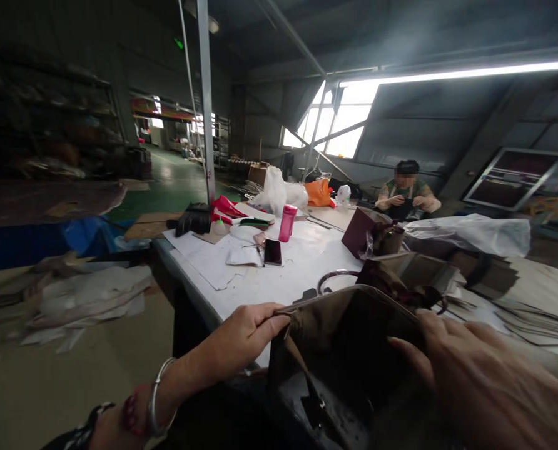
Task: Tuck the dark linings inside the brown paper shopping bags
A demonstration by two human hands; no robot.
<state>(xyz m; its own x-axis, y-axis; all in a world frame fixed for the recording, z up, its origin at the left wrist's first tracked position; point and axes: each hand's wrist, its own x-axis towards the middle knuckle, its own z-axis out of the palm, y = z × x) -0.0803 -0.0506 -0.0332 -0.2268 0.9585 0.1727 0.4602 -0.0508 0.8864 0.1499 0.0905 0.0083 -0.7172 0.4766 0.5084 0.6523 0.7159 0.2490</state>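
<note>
A dark handbag (339, 325) with its mouth open toward me fills the lower middle of the view. At its upper left corner my left hand (255, 328) pinches the rim between thumb and fingers. My right hand (476, 362) grips the right side, its thumb inside the opening and the fingers outside. A strap with a small metal fitting (322, 405) hangs within the bag. Just beyond it lie another dark bag (401, 269) and a curved handle (338, 273). The bag's underside is hidden.
On the white table (204, 275) are a phone (273, 252), a pink bottle (287, 223), papers (244, 255) and an orange bag (319, 192). Clear plastic wrap (471, 232) lies at right. A co-worker (406, 190) sits across. A metal post (206, 100) rises at the table's far left.
</note>
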